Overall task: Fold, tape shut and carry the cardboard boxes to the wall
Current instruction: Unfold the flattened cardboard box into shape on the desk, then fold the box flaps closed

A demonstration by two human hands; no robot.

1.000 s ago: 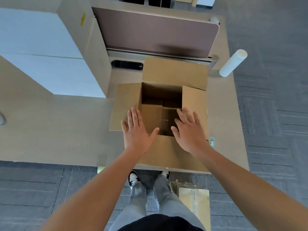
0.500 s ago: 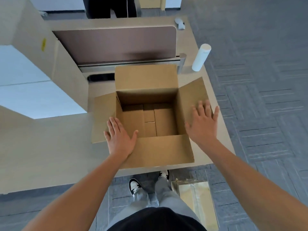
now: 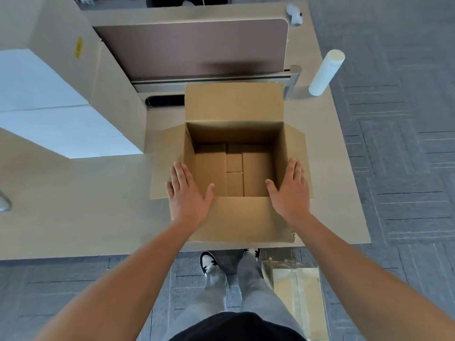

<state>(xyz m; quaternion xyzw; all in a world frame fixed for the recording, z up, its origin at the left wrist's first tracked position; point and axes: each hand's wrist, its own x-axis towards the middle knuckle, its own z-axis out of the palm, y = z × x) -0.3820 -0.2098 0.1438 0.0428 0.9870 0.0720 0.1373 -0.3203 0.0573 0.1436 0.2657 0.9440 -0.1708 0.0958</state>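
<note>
Flat and spread, the left hand (image 3: pixel 187 195) presses palm-down on the near corner of the left side flap (image 3: pixel 167 163), fingers straight and gripping nothing, thumb angled over the edge toward the opening. Opposite it, the right hand (image 3: pixel 290 190) lies the same way on the right side flap (image 3: pixel 296 153), fingers extended and unclenched, thumb pointing in toward the cavity. Both flaps belong to a cardboard box (image 3: pixel 234 134) that stands upright and open on the wooden desk (image 3: pixel 73 205), close to its near edge. Its far flap (image 3: pixel 234 102) stands up against the brown divider panel (image 3: pixel 192 48), while the near flap (image 3: pixel 241 217) folds out toward the person and reaches the desk edge. Inside, the bottom flaps (image 3: pixel 234 173) lie folded flat. To the far right of the box a white roll (image 3: pixel 326 72) stands tilted on the desk. Left of the box sits a large tan carton (image 3: pixel 73 57) with a yellow label, beside white surfaces. Below the desk edge, on the grey carpet (image 3: pixel 406 143), are the person's black-and-white sneakers (image 3: pixel 208 262) and, just right of the feet, a flattened cardboard piece (image 3: pixel 298 291) with shiny tape.
</note>
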